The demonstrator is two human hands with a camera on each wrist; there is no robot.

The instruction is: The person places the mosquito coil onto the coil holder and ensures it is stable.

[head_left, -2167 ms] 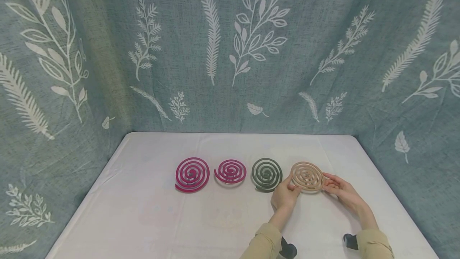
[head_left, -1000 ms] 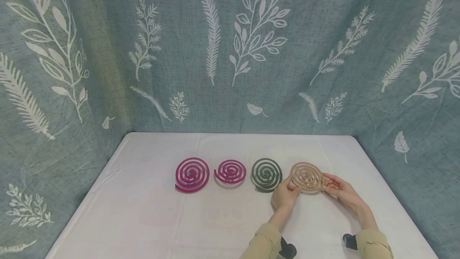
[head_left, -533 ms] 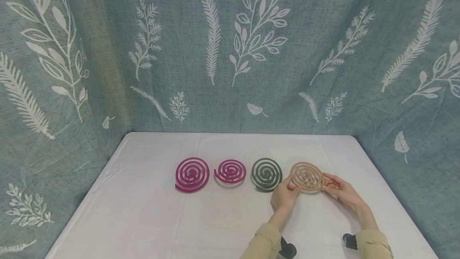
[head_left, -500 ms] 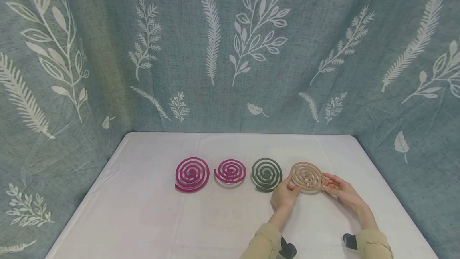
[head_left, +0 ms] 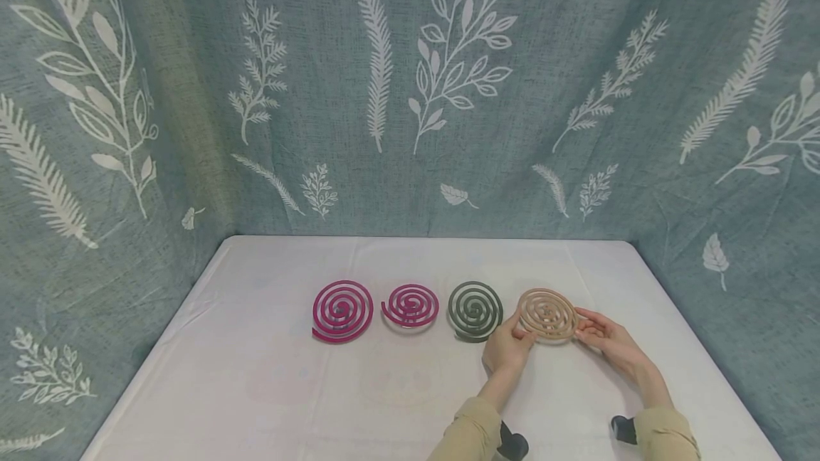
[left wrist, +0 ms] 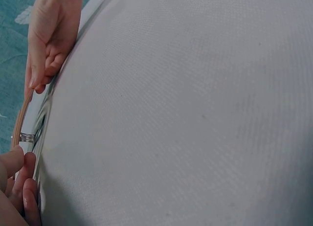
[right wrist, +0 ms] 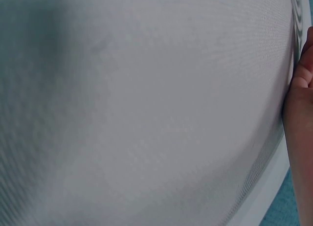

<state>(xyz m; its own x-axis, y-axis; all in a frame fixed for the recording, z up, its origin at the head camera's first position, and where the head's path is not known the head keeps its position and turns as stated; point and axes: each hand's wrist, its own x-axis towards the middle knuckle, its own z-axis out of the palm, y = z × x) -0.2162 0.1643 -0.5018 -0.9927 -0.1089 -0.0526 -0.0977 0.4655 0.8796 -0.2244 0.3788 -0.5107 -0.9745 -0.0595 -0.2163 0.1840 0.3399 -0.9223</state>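
A tan mosquito coil [head_left: 547,312] is held level between my two hands at the right end of a row of coils. My left hand [head_left: 506,348] pinches its left rim, and my right hand [head_left: 616,346] pinches the right rim. Seen edge-on in the left wrist view, the coil [left wrist: 20,119] has a small metal stand [left wrist: 28,137] under it. A dark green coil [head_left: 475,310] lies just left of my left hand, which overlaps its lower right edge. In the right wrist view only part of my right hand [right wrist: 304,79] shows; its fingertips are cut off.
Farther left on the white-covered table [head_left: 384,397] are a smaller magenta coil [head_left: 412,304] and a larger magenta coil [head_left: 342,307]. A blue-green curtain [head_left: 410,91] with white leaves closes off the back and sides. Dark wrist devices [head_left: 512,442] sit under the sleeves.
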